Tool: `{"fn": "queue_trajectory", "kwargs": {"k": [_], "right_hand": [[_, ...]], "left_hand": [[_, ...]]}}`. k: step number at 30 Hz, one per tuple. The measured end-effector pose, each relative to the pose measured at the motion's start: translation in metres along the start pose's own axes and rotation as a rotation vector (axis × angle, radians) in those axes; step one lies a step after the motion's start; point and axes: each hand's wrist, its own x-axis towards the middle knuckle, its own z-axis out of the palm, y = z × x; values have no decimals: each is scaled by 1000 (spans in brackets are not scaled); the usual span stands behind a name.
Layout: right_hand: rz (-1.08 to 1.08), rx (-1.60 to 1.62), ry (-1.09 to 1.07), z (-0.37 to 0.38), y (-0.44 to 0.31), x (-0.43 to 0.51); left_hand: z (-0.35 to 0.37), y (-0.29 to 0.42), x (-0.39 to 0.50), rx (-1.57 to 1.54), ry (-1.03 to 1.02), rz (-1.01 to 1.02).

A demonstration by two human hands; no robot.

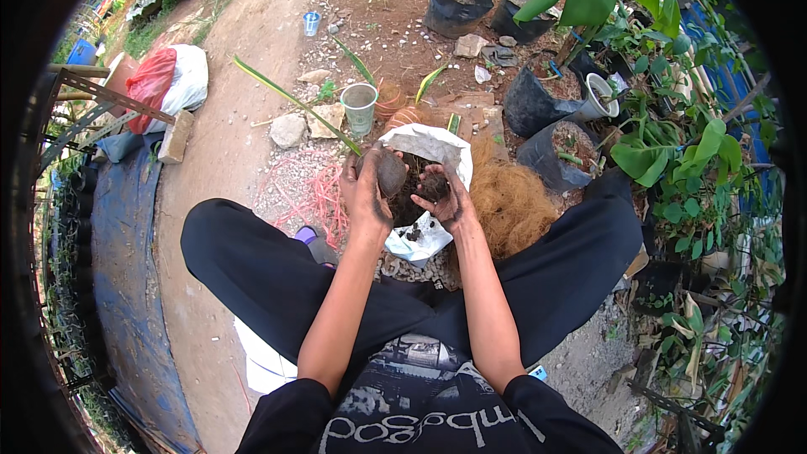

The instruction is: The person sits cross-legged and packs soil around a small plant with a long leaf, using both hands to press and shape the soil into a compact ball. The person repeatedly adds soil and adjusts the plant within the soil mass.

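Observation:
My left hand (368,192) holds a dark brown ball of soil (390,175), from which a long green leaf with yellow edges (290,99) sticks out to the upper left. In my right hand (455,200), palm up with curled fingers, lies a clump of dark soil (434,188). Both hands are soiled and above a white sack (459,147) with dark potting soil (408,208) inside. Tan coconut fibre (512,202) is heaped right of the sack. Beyond the sack are a clear plastic cup (359,115) and balls wrapped in orange string (406,116) with similar leaves.
Pink plastic string (318,192) lies tangled on gravel to the left, near stones (288,131). Black plant bags (458,9) and leafy plants (643,161) line the right. Red and white sacks (183,79) and a brick (176,137) are at the far left.

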Motion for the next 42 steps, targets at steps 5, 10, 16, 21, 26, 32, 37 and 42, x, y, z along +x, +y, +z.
{"fn": "queue_trajectory", "kwargs": {"k": [5, 10, 16, 21, 26, 32, 37, 42], "right_hand": [[-16, -64, 177, 7, 0, 2], [-67, -116, 296, 14, 3, 3], [-136, -139, 329, 14, 7, 0], [-100, 87, -36, 10, 3, -6], [-164, -8, -192, 13, 8, -9], [-64, -79, -179, 8, 9, -11], [-67, 308, -82, 9, 5, -14], [-84, 434, -133, 13, -2, -26]], "left_hand": [[-3, -8, -6, 27, 12, 1], [-10, -13, -11, 15, 26, 10], [-13, -17, -18, 26, 55, 6], [-15, -18, -21, 9, 63, -8], [-20, -14, -24, 7, 67, 6], [-28, -8, -25, 55, 9, -35], [-30, -8, -24, 1, -35, -51], [-30, -10, -33, -18, -26, -83]]}}
